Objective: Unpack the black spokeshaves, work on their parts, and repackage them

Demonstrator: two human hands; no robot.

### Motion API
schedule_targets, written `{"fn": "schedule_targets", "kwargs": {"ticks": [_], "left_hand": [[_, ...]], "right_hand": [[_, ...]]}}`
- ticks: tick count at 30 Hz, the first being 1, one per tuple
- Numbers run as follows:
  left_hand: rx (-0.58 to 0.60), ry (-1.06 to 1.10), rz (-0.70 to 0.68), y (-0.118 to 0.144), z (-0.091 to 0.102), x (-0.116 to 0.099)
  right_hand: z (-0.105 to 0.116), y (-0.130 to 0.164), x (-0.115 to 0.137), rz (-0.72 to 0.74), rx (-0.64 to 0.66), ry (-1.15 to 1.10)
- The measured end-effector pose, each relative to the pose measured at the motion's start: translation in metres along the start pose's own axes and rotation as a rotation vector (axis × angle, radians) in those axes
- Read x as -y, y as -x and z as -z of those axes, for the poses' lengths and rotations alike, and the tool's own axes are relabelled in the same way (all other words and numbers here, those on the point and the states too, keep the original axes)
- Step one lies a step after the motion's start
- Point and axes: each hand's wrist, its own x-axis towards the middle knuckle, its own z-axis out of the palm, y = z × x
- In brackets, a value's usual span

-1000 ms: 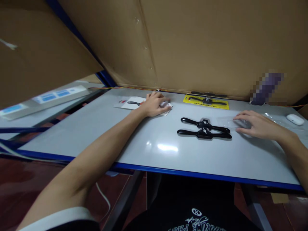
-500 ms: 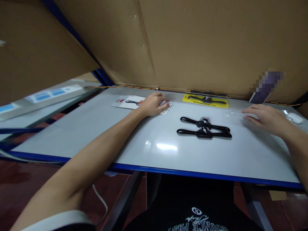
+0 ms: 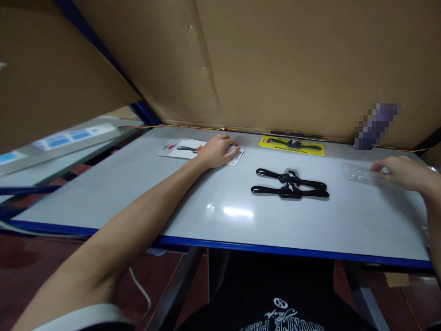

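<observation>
Grey laminate table [image 3: 144, 193] with a glossy top and a blue front edge, seen from the head view; brown corrugated cardboard panels [image 3: 275, 64] stand behind it as a backdrop. Left hand [image 3: 216, 151]: palm down, fingers loosely curled, resting flat on a white printed backing card [image 3: 179, 148] at the far left of the table; the card shows a black tool picture and a small red mark, its lettering too small to read. Right hand [image 3: 403, 174]: at the far right, fingers extended low to the surface, fingertips touching a clear, crinkled plastic blister [image 3: 360, 174]; whether it grips the plastic cannot be told. Two black spokeshaves [image 3: 289, 184], cast metal with slim winged handles, lie parallel and touching near the table's middle, between the two hands and apart from both. Yellow backing card [image 3: 292, 146] at the rear edge carries a third black spokeshave and a line of black lettering, not legible. Black garment [image 3: 275, 303] with white script, partly cut off, shows at the bottom.
</observation>
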Motion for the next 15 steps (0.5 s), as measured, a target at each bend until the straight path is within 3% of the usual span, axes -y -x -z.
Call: {"fn": "schedule_targets", "kwargs": {"ticks": [6,12,15], "left_hand": [[0.007,-0.009,0.024,0.0,0.0,-0.001],[0.011,-0.002,0.02,0.0,-0.001,0.001],[0.006,0.025,0.023,0.0,-0.001,0.001]], "right_hand": [[0.002,0.002,0.004,-0.093,0.031,0.033],[0.004,0.007,-0.001,-0.207,-0.019,0.087],[-0.009,0.001,-0.011,-0.132,-0.094,0.053]]}}
